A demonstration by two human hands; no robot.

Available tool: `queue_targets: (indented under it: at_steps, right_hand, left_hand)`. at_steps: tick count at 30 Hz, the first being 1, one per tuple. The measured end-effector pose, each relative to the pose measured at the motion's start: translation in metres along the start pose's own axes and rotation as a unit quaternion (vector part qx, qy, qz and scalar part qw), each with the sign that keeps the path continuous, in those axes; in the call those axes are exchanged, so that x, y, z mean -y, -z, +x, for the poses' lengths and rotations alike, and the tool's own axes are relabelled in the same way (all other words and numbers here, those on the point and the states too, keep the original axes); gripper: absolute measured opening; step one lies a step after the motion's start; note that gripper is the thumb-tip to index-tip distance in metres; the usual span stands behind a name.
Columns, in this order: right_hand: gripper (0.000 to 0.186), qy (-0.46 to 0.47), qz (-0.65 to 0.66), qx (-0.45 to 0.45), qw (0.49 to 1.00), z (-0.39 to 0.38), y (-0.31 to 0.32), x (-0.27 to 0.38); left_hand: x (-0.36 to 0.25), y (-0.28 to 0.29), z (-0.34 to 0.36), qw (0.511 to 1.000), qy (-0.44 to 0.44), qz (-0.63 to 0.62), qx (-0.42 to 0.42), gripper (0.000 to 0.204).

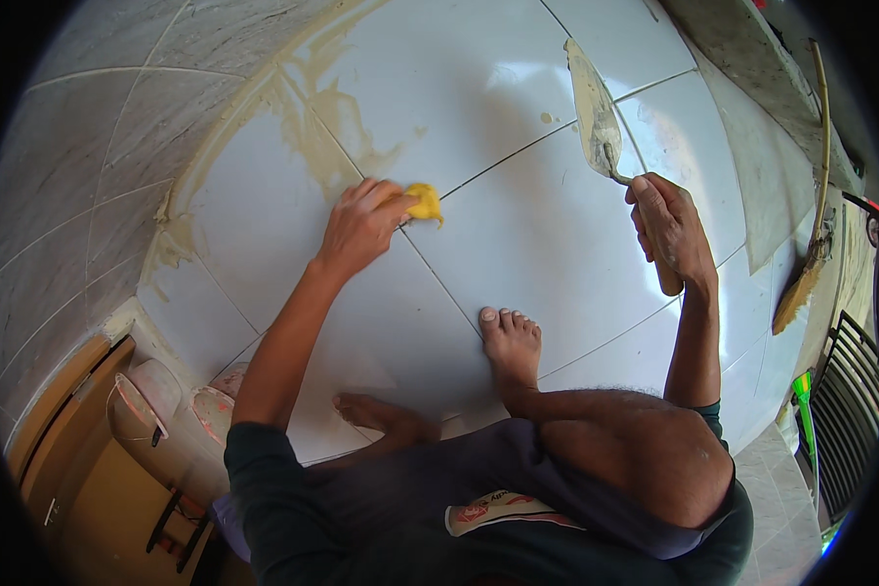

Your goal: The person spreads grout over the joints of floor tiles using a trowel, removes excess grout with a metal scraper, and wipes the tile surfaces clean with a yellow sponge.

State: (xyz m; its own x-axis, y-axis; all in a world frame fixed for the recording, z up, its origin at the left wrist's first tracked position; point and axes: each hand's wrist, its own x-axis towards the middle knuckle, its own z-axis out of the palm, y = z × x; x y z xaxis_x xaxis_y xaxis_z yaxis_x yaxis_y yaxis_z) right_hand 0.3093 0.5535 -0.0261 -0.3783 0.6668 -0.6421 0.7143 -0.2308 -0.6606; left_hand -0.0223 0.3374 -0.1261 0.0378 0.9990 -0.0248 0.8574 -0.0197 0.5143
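Note:
On the white floor tiles (361, 322), my left hand (361, 220) presses a small yellow pad (423, 202) where several grout joints meet. Whether the pad is sponge or rubber I cannot tell, since the fingers cover much of it. My right hand (672, 223) is wrapped round the wooden handle of a pointed trowel (594, 112). Beige paste coats much of its blade, which points away from me over the tiles. More beige grout (337, 137) is smeared along the joints and the wall edge, beyond and left of my left hand.
My bare feet (511, 347) rest on the tiles close in front of me. A grey tiled wall (98, 176) runs along the left. Buckets (154, 391) stand by a wooden door frame (68, 420) at lower left. At right are a broom (806, 283) and a dark slatted rack (845, 410).

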Motion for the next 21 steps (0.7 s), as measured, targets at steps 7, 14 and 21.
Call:
queue_targets:
  at_steps: [7, 14, 21]
  right_hand:
    - [0.05, 0.0, 0.002, -0.017, 1.0, -0.007, -0.001, -0.003]
    - [0.044, -0.012, 0.044, -0.042, 0.998, -0.015, 0.006, -0.003]
    - [0.042, -0.026, 0.081, -0.107, 0.991, -0.026, 0.029, -0.016]
  left_hand:
    - [-0.019, -0.055, -0.06, 0.985, 0.062, 0.033, -0.156, 0.029]
    - [-0.079, -0.121, 0.156, 0.979, -0.051, 0.023, -0.196, 0.02]
    - [-0.107, -0.134, 0.229, 0.994, -0.006, 0.028, -0.104, 0.021]
